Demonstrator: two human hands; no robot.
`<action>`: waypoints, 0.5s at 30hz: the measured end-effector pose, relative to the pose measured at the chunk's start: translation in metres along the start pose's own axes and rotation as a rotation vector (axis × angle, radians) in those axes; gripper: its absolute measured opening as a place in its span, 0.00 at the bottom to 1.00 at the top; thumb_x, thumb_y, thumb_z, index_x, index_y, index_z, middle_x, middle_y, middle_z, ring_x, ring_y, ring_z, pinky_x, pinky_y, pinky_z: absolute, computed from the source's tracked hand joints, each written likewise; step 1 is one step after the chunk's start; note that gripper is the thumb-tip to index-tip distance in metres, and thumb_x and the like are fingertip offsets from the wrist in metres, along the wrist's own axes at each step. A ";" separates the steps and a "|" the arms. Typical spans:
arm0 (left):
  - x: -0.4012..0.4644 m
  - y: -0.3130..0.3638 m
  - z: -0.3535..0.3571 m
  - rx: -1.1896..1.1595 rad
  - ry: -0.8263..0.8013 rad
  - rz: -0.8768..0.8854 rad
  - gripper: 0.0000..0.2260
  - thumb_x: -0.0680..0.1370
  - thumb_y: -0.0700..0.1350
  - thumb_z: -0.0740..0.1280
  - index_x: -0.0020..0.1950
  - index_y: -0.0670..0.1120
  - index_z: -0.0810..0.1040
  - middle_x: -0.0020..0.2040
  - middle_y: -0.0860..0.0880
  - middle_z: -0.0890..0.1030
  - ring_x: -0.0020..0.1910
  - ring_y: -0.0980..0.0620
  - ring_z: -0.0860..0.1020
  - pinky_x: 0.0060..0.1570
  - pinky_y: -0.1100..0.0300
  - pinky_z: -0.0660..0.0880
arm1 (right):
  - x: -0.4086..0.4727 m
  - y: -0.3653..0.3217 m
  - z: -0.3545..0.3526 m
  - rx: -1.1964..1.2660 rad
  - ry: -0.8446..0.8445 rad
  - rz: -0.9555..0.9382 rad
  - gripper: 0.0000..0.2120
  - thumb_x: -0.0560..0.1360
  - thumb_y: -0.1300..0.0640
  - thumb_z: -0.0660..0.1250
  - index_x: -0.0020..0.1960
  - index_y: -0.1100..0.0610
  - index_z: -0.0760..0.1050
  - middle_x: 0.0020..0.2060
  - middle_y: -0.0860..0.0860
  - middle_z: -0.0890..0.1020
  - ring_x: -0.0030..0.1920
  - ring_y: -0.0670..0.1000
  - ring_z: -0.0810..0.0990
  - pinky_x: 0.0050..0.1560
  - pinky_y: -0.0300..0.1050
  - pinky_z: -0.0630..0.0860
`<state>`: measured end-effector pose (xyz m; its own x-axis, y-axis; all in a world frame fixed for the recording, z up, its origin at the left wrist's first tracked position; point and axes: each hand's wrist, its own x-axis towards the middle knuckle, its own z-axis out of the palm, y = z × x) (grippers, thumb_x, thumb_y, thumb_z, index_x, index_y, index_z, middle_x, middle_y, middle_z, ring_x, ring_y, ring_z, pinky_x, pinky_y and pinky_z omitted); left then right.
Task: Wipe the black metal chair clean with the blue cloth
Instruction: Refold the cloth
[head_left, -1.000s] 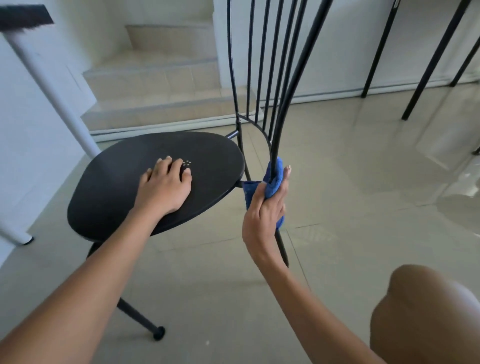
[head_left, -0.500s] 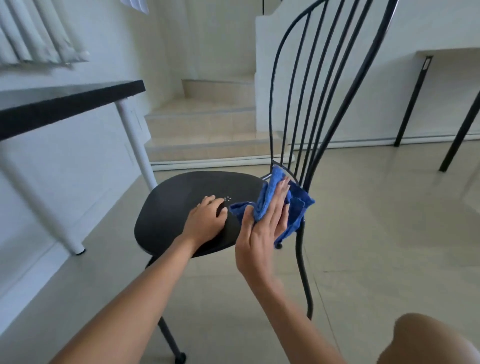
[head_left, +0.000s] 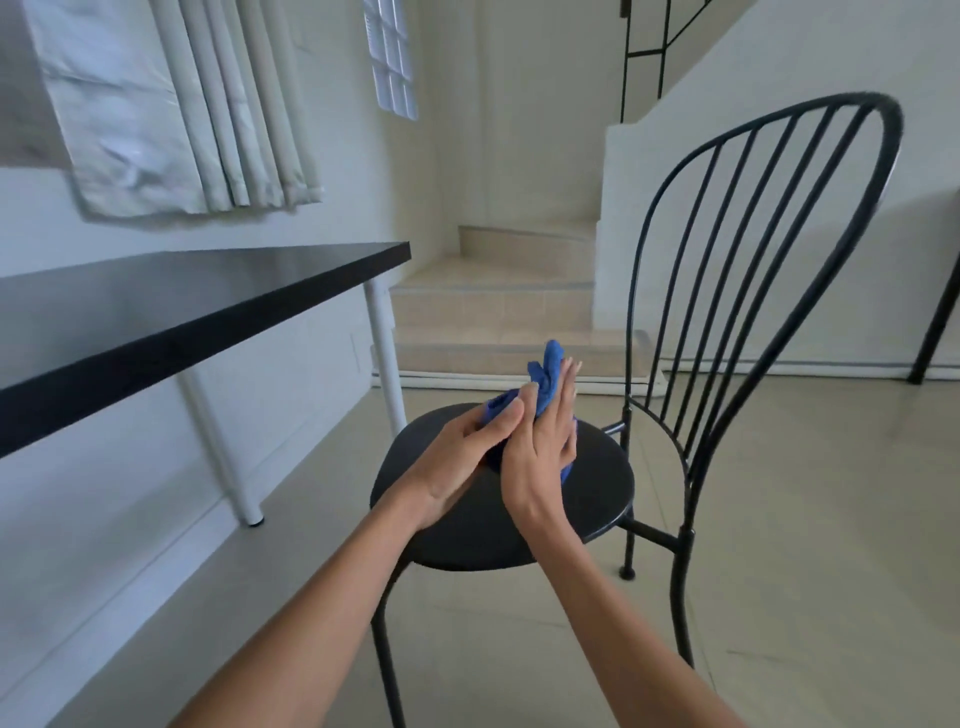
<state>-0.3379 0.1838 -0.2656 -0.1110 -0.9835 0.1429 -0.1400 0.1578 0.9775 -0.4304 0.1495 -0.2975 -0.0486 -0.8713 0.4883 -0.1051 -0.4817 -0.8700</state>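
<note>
The black metal chair (head_left: 613, 483) stands on the tiled floor (head_left: 805, 519) beside a black desk (head_left: 182, 306); above its round seat, the left hand (head_left: 457, 462) and right hand (head_left: 540, 447) press together, fingers clamped on the bunched blue cloth (head_left: 545, 376).

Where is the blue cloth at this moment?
In the head view, the blue cloth sits near the centre, bunched between the left hand and right hand, above the round seat of the black chair.
</note>
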 end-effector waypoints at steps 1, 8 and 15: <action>0.001 0.004 -0.006 0.004 0.021 -0.003 0.20 0.83 0.57 0.63 0.72 0.50 0.77 0.65 0.49 0.84 0.67 0.51 0.81 0.74 0.44 0.71 | 0.005 -0.006 0.001 0.060 -0.044 0.066 0.35 0.79 0.30 0.42 0.82 0.43 0.44 0.81 0.39 0.47 0.79 0.37 0.44 0.79 0.49 0.41; 0.001 0.058 -0.056 0.077 0.212 0.091 0.15 0.83 0.45 0.68 0.69 0.47 0.79 0.61 0.47 0.86 0.63 0.50 0.83 0.69 0.53 0.76 | 0.046 -0.083 -0.008 0.708 -0.442 0.377 0.25 0.81 0.47 0.49 0.47 0.54 0.84 0.43 0.54 0.86 0.49 0.52 0.83 0.53 0.49 0.78; -0.011 0.153 -0.110 0.043 0.350 0.180 0.09 0.84 0.42 0.66 0.63 0.44 0.81 0.56 0.46 0.86 0.56 0.52 0.83 0.57 0.58 0.79 | 0.108 -0.145 0.008 0.483 -0.628 0.330 0.17 0.75 0.46 0.67 0.60 0.53 0.81 0.56 0.52 0.84 0.57 0.54 0.81 0.51 0.49 0.77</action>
<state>-0.2495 0.2090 -0.1003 0.2036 -0.9094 0.3626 -0.1907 0.3264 0.9258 -0.4121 0.1245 -0.1194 0.5720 -0.7954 0.2004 0.2589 -0.0568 -0.9642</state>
